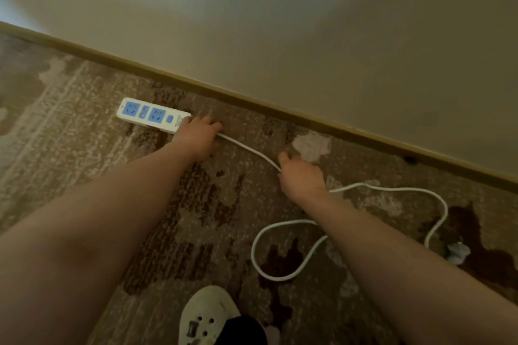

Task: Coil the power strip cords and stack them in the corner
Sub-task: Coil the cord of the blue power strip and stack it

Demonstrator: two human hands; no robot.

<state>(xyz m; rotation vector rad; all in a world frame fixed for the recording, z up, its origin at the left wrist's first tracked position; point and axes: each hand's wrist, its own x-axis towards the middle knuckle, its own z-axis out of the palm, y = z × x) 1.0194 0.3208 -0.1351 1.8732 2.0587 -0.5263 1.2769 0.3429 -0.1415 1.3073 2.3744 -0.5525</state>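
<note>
On the patterned carpet (84, 109) near the baseboard (252, 103), the left hand (197, 136) grips the white power strip (152, 114) at its cord end. The right hand (301, 176) seems to pinch the white cord (246, 147), fingers curled round it; slack loops behind.

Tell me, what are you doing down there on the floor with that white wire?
A person is tidying up a power strip that lies on the carpet near the wall. The left hand rests at the strip's cord end, and the right hand holds the white cord a little way along. The rest of the cord trails off in loose loops on the carpet, so it is not coiled yet. A white shoe shows at the bottom.
</note>
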